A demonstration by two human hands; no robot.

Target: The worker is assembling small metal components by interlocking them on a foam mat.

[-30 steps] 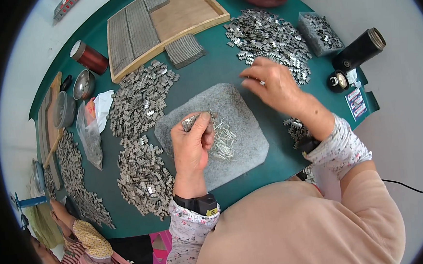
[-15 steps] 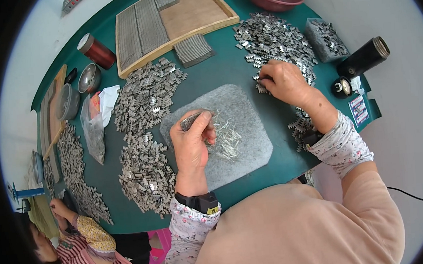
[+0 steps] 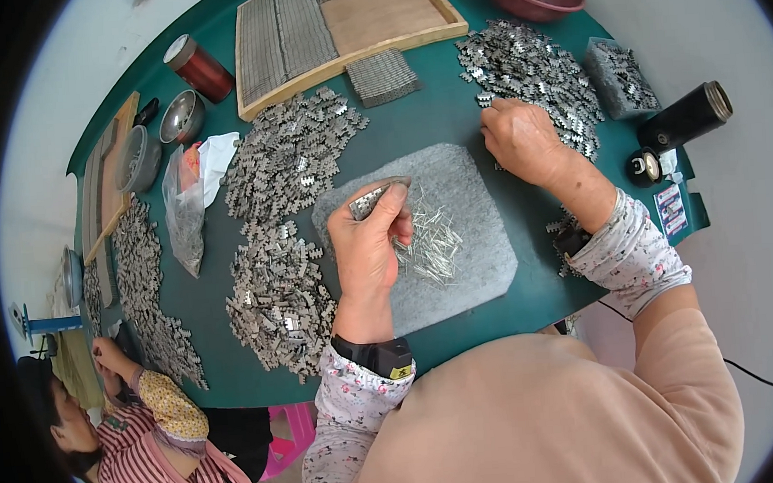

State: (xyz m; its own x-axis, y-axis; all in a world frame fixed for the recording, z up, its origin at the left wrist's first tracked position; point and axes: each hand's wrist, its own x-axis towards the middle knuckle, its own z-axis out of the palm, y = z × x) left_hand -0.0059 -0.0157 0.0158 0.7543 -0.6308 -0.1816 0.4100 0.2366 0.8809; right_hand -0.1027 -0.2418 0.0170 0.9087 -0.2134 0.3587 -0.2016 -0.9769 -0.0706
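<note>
Left grip (image 3: 370, 242) around metal strip (image 3: 366, 205), bare tabletop (image 3: 406, 122) beyond mat's (image 3: 482, 244) far edge

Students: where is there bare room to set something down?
Bare green tabletop shows between the grey mat and the flat grey block, and in a strip between the long left heap and the near middle heap. The wooden tray's right part is bare. Crowded: the table's left, with bowl, tub and bag, and the right heap by the right hand.

Only illegible print on the small card (image 3: 670, 209) and yellow wrist label (image 3: 401, 372)
</note>
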